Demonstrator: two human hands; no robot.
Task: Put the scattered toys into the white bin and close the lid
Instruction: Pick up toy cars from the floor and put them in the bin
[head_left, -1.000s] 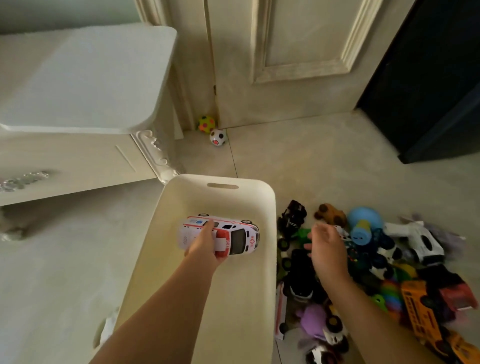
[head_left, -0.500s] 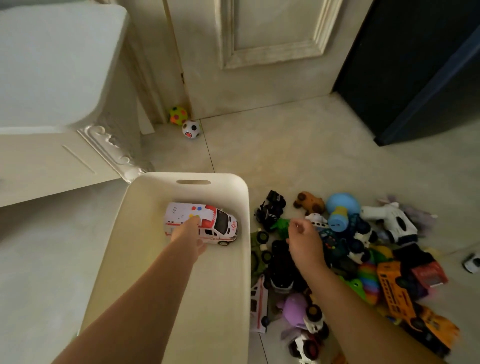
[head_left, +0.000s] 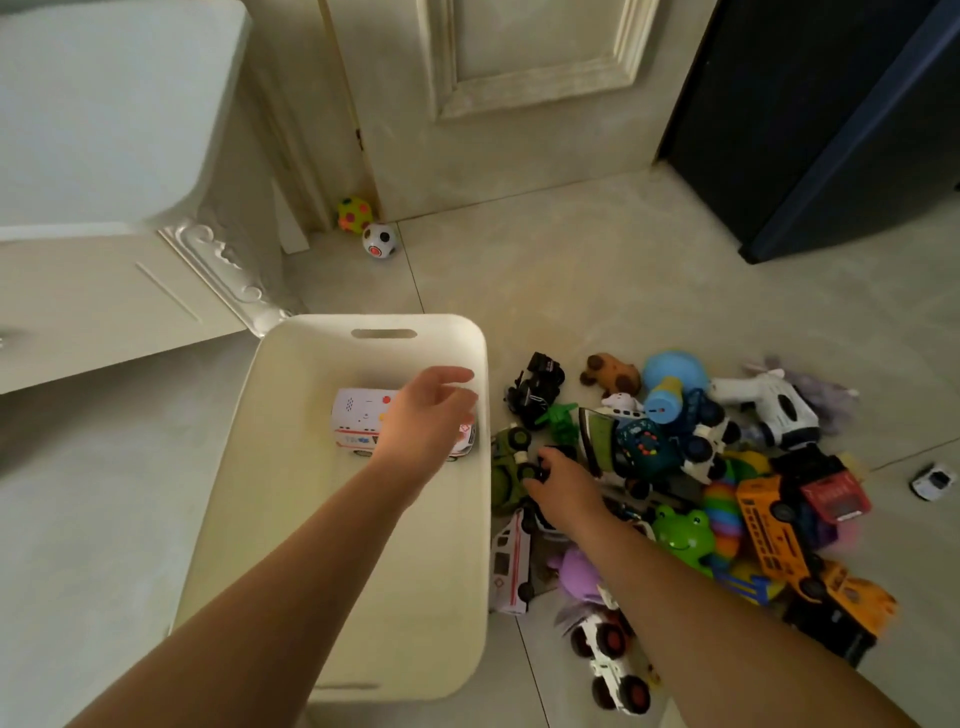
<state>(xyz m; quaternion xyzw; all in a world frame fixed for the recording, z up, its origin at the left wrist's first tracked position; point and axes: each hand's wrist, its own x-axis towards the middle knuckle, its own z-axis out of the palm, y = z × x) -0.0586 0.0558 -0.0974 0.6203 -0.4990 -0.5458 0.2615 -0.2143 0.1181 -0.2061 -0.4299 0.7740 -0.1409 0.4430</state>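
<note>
Pale tiled floor runs back to a cream door. Centre right, the right hand curls its fingers on a black toy car in the toy pile. Left of it, the left hand hovers slack and empty over the white ambulance inside the white bin.

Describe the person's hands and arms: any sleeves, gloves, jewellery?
Left hand and right hand are bare: no gloves, and no rings or watch that I can see. Left arm and right arm are uncovered up to the frame edge; no sleeve, strap or marking shows.
</note>
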